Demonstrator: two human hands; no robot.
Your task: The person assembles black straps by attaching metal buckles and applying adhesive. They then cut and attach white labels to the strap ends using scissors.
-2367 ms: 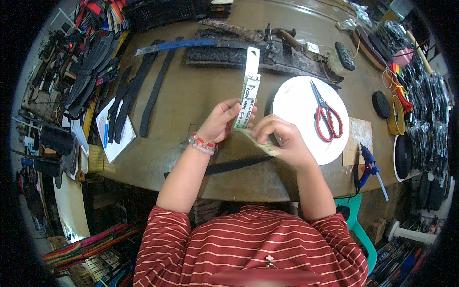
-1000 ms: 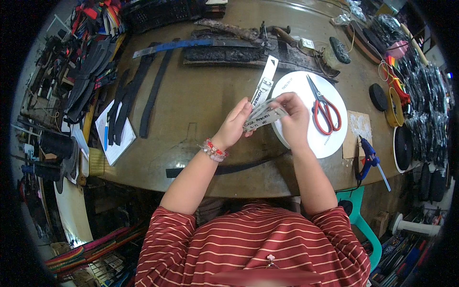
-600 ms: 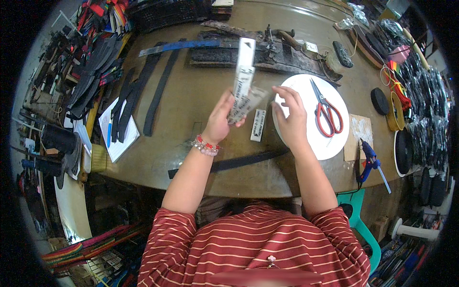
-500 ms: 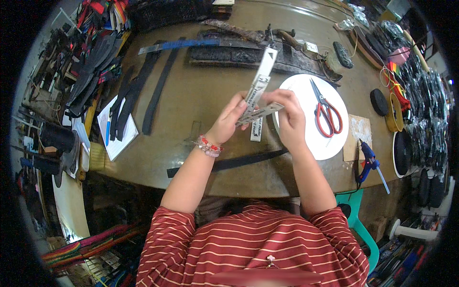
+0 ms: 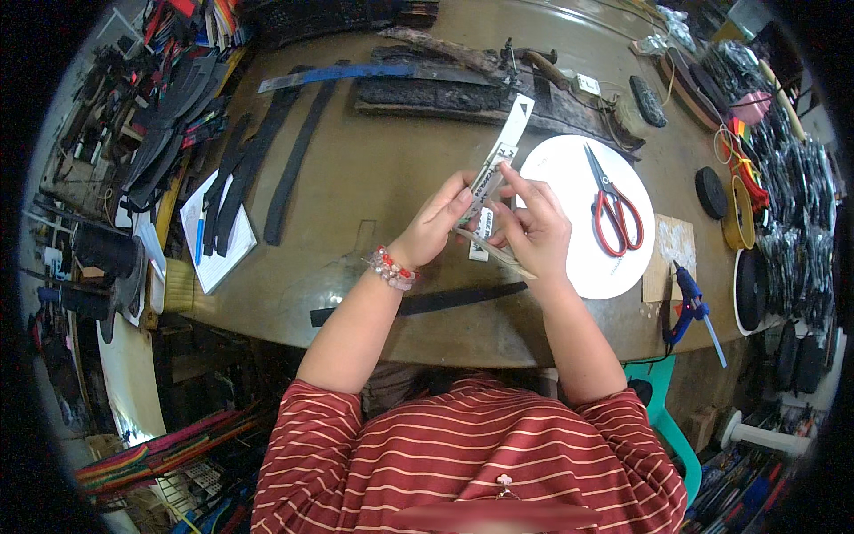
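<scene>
Several narrow white strips (image 5: 511, 129) with black lettering are fanned between my hands above the table. My left hand (image 5: 433, 224), with a red and clear bead bracelet (image 5: 390, 269) at its wrist, is closed round them, thumb on top. My right hand (image 5: 540, 230) has its index fingertip on the upper strip, and its curled fingers lie at a paler strip that slants down beneath the palm. Another white strip (image 5: 480, 246) shows between the hands. Below them a black strap (image 5: 445, 301) lies across the table, its right end by my right wrist.
Right of my hands, red-handled scissors (image 5: 614, 222) lie on a round white disc (image 5: 578, 276). A blue glue gun (image 5: 687, 303) rests by the right edge. Black straps (image 5: 298, 165), a blue ruler (image 5: 342, 77) and white papers (image 5: 233, 254) are at the left; a dark slab (image 5: 427, 102) lies behind.
The strips have tilted and shifted slightly right. My right hand's index finger has stretched out onto the upper strip, and one strip has swung down under that hand.
</scene>
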